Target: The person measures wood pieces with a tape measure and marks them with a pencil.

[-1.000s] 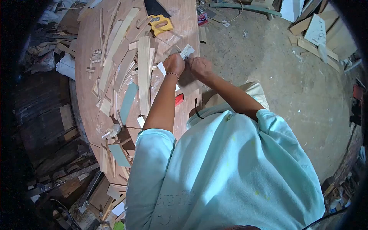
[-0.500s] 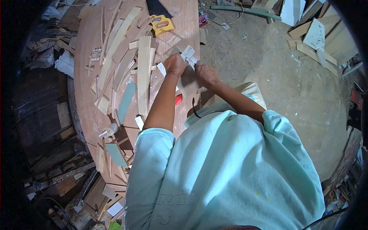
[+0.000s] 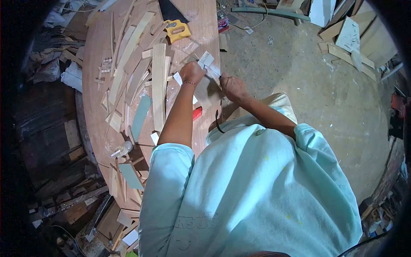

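A small white flat piece [image 3: 206, 59] lies near the right edge of the wooden table [image 3: 96, 132]. My left hand [image 3: 193, 73] is closed at its lower left side, fingers bent down against it. My right hand [image 3: 234, 89] is closed at the table's edge around a thin tool with a dark end. A thin line runs from that tool toward the white piece. The tool's kind is too small to tell, and my fingers hide its grip. Below my left wrist rests a red object [image 3: 197, 113].
Wood strips [image 3: 159, 85] crowd the table left of my arm. A hand saw with a yellow handle [image 3: 177, 31] lies beyond them. Greenish panels [image 3: 141, 118] and a clear bottle [image 3: 123, 148] are nearer. Boards [image 3: 347, 40] lean beyond the floor at right.
The view has shifted slightly, so the table appears a little further left. My right hand sits slightly farther from my left, and more of the thin line shows between them.
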The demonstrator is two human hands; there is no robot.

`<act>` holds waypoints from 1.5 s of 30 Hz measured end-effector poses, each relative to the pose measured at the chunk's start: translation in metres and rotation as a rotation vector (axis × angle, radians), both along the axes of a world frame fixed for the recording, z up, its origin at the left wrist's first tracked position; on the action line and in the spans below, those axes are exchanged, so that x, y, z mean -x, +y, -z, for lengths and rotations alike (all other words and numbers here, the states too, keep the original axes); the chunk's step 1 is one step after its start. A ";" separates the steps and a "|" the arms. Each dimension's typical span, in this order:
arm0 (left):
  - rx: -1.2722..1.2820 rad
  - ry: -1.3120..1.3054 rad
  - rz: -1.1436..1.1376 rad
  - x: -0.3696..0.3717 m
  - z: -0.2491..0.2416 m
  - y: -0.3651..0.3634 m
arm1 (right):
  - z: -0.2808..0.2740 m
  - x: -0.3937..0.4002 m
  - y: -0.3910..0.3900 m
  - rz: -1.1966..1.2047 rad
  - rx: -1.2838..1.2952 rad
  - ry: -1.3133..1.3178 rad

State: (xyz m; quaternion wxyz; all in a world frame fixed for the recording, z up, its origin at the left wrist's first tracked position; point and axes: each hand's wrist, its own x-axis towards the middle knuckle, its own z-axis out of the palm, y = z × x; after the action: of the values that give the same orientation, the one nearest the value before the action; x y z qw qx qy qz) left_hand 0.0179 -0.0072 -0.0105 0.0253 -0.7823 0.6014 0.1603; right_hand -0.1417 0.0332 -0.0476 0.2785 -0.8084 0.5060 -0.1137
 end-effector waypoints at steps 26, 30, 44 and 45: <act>0.005 -0.028 0.012 0.002 -0.001 0.000 | -0.007 -0.034 -0.026 -0.051 0.280 0.021; 0.012 -0.023 -0.027 0.001 0.003 -0.001 | 0.012 -0.040 -0.031 -0.080 0.386 -0.049; 0.022 -0.034 0.029 0.000 0.003 0.001 | 0.005 0.008 0.007 0.006 0.081 -0.065; 0.013 -0.032 0.017 0.003 0.002 0.002 | 0.005 0.006 0.006 0.006 0.080 -0.062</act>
State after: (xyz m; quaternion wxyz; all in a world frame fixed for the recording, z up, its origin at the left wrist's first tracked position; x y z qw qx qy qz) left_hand 0.0151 -0.0051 -0.0121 0.0312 -0.7796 0.6088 0.1436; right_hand -0.1482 0.0391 -0.0528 0.2611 -0.8134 0.4946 -0.1599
